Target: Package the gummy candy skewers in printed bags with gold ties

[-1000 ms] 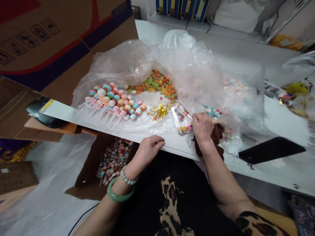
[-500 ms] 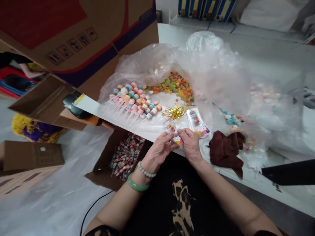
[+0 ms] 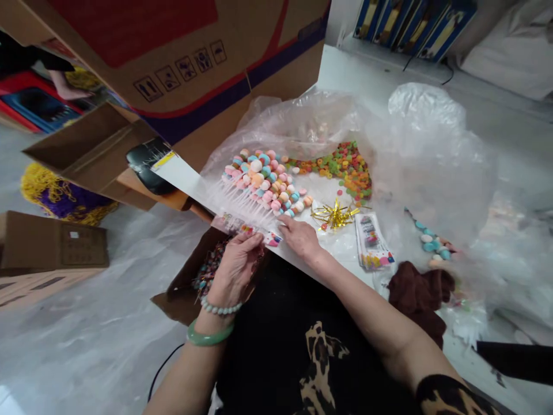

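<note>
One thin printed candy packet point(image 3: 248, 229) right at the white table edge point(image 3: 190, 183), probably light and floppy, so the edges look like the spot to pinch. Left hand point(image 3: 235, 268) clamped on one end; right hand point(image 3: 300, 239) just beside the other, apart, grip there hard to tell. Nearby: one stack of packets point(image 3: 372, 242), one gold twist tie bunch point(image 3: 334, 214), candy sticks point(image 3: 265, 184) too many to count.

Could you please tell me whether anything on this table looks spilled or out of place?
A few loose candy rings lie apart from the main heap on the plastic bag, just above the gold tie. Sitting separately like this, they look spilled.
</note>
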`<state>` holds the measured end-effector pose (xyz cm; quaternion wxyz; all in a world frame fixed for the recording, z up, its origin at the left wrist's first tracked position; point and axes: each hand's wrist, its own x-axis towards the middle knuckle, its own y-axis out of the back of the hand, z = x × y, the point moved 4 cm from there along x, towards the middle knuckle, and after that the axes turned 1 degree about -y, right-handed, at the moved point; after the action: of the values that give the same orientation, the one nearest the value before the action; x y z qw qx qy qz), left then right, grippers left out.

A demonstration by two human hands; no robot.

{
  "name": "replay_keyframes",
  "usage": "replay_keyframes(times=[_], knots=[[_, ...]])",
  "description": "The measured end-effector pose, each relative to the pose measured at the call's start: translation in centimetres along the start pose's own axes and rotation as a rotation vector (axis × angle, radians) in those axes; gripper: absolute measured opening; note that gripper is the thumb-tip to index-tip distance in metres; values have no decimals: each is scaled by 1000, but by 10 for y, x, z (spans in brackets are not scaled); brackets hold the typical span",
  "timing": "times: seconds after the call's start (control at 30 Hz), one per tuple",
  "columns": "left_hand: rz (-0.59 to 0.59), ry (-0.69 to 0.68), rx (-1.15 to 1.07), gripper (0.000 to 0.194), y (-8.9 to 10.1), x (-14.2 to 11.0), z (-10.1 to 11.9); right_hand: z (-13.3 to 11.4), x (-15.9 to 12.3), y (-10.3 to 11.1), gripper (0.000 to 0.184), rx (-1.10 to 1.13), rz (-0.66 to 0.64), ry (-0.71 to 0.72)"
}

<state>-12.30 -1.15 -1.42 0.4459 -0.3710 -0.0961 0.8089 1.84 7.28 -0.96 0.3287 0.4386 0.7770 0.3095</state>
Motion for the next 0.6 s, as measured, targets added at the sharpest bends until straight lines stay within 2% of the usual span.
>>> replay_keyframes(times=[0.13, 0.23, 0.3, 0.4, 0.47, 0.53, 0.6], knots=[[-9, -21, -35, 25, -5, 7, 9, -4, 0, 2, 32, -262, -58, -26], [-40, -18, -12, 28, -21, 13, 7, 14, -19, 10, 23, -285, 11, -51], [-41, 2, -1, 27, -31, 19, 2, 33, -31, 18, 21, -225, 97, -97], [-56, 65, 38, 27, -46, 30, -8, 65, -43, 29, 14, 68, 215, -264], [-80, 93, 58, 25, -56, 36, -12, 81, -46, 33, 10, 404, 189, -360], [-78, 105, 36, 21, -66, 40, -14, 91, -50, 37, 16, 712, 145, -392], [-43, 107, -41, 14, -75, 43, -15, 95, -58, 46, 19, 872, 166, -366]])
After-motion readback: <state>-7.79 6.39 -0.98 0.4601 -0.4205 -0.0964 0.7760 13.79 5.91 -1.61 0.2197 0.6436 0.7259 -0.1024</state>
